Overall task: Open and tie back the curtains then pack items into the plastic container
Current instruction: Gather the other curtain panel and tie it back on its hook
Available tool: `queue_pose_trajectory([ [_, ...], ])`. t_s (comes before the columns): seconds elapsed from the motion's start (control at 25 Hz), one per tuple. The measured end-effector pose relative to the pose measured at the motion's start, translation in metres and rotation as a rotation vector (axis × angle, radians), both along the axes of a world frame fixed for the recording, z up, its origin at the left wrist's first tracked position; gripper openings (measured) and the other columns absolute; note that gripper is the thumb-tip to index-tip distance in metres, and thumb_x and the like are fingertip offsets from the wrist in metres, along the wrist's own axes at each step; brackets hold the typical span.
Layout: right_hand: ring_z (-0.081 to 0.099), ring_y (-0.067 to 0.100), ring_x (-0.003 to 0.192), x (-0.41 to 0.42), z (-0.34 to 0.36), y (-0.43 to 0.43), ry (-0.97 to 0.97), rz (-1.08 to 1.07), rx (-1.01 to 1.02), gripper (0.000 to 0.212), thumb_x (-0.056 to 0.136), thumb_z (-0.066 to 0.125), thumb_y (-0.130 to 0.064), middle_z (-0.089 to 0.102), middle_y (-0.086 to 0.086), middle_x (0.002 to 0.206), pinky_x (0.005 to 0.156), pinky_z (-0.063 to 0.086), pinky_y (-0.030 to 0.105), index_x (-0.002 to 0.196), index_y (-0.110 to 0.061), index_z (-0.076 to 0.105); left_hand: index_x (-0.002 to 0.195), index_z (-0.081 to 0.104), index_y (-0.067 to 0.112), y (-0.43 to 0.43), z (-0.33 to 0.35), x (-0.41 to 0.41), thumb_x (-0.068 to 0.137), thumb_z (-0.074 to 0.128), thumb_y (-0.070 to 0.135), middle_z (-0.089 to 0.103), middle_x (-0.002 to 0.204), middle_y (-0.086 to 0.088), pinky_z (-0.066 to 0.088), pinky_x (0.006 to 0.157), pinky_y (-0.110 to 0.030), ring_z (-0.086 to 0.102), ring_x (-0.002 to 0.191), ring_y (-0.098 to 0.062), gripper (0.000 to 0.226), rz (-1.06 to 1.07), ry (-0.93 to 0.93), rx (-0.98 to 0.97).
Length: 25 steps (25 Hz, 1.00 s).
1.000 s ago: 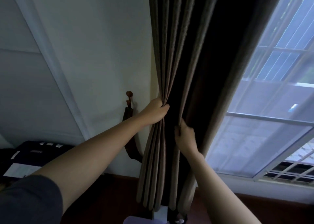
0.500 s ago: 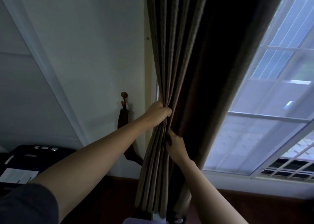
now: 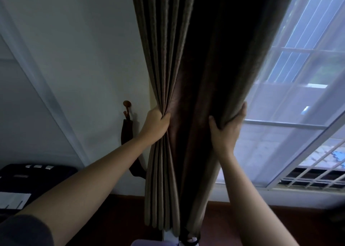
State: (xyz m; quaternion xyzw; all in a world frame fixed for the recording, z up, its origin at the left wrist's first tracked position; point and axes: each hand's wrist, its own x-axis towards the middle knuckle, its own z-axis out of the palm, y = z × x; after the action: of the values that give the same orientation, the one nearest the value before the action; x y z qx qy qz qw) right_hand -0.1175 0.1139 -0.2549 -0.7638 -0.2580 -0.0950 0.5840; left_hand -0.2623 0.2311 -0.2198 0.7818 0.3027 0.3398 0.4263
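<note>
The brown pleated curtain [image 3: 186, 96] hangs in the middle of the view, drawn into a bunch between the white wall [image 3: 84, 59] on its left and the window [image 3: 298, 119] on its right; its folds run down to the dark reddish floor [image 3: 280, 223]. The left hand [image 3: 156, 126] grips the curtain's left side about halfway down, fingers curled tight round a cluster of narrow pleats so that they fan out above and below the fist; the right hand [image 3: 225, 132] holds the curtain's right edge at much the same height, its thumb [image 3: 211, 120] lying on the front of the cloth and its fingers [image 3: 242, 109] wrapped round behind the edge fold. The two hands are apart, with a broad dark stretch of fabric between them. On the wall just left of the left hand a small brown round-headed hook [image 3: 127, 104] is fixed, and a dark tieback strap [image 3: 127, 132] hangs from it, its lower end passing behind the left forearm. The window has white bars and looks hazy, as if veiled by sheer material; a white grid [image 3: 313, 178] shows at its lower corner. At the lower left stands a black machine [image 3: 37, 173] with a white sheet [image 3: 13, 201] on it; a dark sleeve [image 3: 24, 230] covers the left upper arm; a pale lilac object [image 3: 153, 243] peeks in at the bottom edge, too little to identify.
</note>
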Motion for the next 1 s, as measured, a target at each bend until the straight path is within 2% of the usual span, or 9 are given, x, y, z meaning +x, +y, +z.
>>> queue_pose_trajectory([
  [0.04,0.051,0.034,0.118,0.004,0.002,0.006,0.032,0.108,-0.062,0.066,0.083,0.062,-0.008,0.053,0.019,0.130,0.088,0.038,0.028,0.141,-0.005,0.030,0.076,0.050,0.018,0.001,0.000,-0.001,0.093,0.040,0.002,0.045,0.061,0.000,0.038,0.054,-0.022,0.046,0.054,-0.011,0.025,-0.021,0.011,-0.013],
  [0.12,0.060,0.038,0.092,-0.008,-0.004,0.018,-0.028,0.309,-0.246,0.045,0.084,0.050,0.006,0.064,0.021,0.099,0.065,0.031,0.027,0.128,-0.001,0.045,0.069,0.045,0.015,0.001,-0.001,-0.004,0.093,0.040,0.003,0.045,0.063,-0.003,0.037,0.057,-0.025,0.045,0.059,-0.015,0.027,-0.039,0.032,-0.035],
  [0.24,0.062,0.030,0.089,-0.042,-0.033,0.032,-0.068,0.596,-0.361,0.048,0.080,0.043,0.012,0.065,0.011,0.096,0.060,0.029,0.017,0.125,-0.004,0.051,0.070,0.048,0.011,0.005,-0.006,-0.007,0.093,0.042,0.003,0.050,0.067,-0.005,0.041,0.064,-0.030,0.050,0.063,-0.016,0.025,-0.027,0.028,-0.065],
  [0.4,0.053,0.011,0.092,-0.064,-0.050,0.042,-0.050,0.716,-0.271,0.061,0.082,0.039,0.011,0.057,-0.005,0.104,0.066,0.032,-0.004,0.137,-0.015,0.044,0.110,0.059,0.005,0.009,-0.005,-0.008,0.095,0.041,0.010,0.062,0.099,-0.007,0.046,0.085,-0.028,0.059,0.094,-0.019,0.024,-0.020,0.048,-0.092],
  [0.6,0.061,0.027,0.102,-0.073,-0.062,0.043,-0.068,0.777,-0.315,0.067,0.086,0.039,0.007,0.055,-0.009,0.107,0.077,0.041,0.020,0.143,-0.026,0.031,0.118,0.054,0.007,0.004,0.008,-0.006,0.097,0.041,0.011,0.056,0.098,-0.001,0.041,0.083,-0.023,0.054,0.092,-0.014,0.025,-0.053,0.084,-0.091],
  [0.72,0.059,0.022,0.103,-0.077,-0.064,0.042,-0.068,0.808,-0.307,0.069,0.082,0.037,0.000,0.060,-0.001,0.117,0.078,0.041,0.023,0.140,-0.036,0.022,0.119,0.053,0.007,0.006,0.012,-0.005,0.097,0.041,0.010,0.056,0.098,-0.001,0.042,0.077,-0.021,0.054,0.091,-0.014,0.026,-0.059,0.121,-0.092],
  [0.88,0.055,0.020,0.114,-0.080,-0.064,0.048,-0.038,0.845,-0.319,0.068,0.080,0.033,-0.011,0.055,0.006,0.132,0.084,0.044,0.023,0.147,-0.020,0.023,0.084,0.056,0.018,0.008,0.016,-0.008,0.082,0.056,0.019,0.058,0.077,0.001,0.045,0.064,-0.018,0.058,0.074,-0.014,0.002,-0.198,0.142,-0.115],
  [0.92,0.047,0.019,0.126,-0.080,-0.068,0.049,-0.029,0.885,-0.318,0.072,0.080,0.034,-0.009,0.045,0.005,0.143,0.094,0.043,0.024,0.149,-0.017,0.017,0.075,0.052,0.021,0.007,0.015,-0.006,0.080,0.062,0.022,0.055,0.069,0.005,0.044,0.060,-0.013,0.057,0.066,-0.008,0.011,-0.199,0.162,-0.041],
  [1.0,0.020,0.009,0.144,-0.080,-0.078,0.048,0.075,0.980,-0.266,0.079,0.080,0.036,-0.004,0.021,-0.002,0.157,0.116,0.026,0.030,0.151,-0.023,0.008,0.065,0.045,0.023,0.004,0.010,-0.002,0.081,0.067,0.020,0.049,0.057,0.011,0.037,0.047,-0.004,0.050,0.052,0.000,0.027,-0.077,0.169,0.104],
])
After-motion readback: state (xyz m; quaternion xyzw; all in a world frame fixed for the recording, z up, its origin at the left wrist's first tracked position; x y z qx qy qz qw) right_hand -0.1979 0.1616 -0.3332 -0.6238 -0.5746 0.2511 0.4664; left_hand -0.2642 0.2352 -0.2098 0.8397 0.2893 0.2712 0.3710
